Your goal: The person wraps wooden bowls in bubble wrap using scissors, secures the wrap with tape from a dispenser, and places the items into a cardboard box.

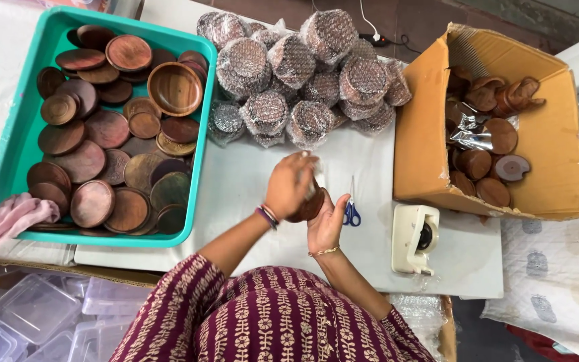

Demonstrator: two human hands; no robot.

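Both my hands meet over the white table (249, 181) just in front of me. My left hand (289, 182) is closed over the top of a small round brown wooden piece (308, 208), with a bit of clear wrap showing by the fingers. My right hand (327, 221) cups the same piece from below. Scissors with blue handles (352, 211) lie just right of my hands. A cream tape dispenser (415, 238) stands further right.
A teal tray (18, 144) full of round wooden lids and bowls sits at the left, with a pink cloth (5, 221) at its corner. Several bubble-wrapped bundles (303, 74) pile up at the back. A cardboard box (551, 141) holds wooden pieces at the right.
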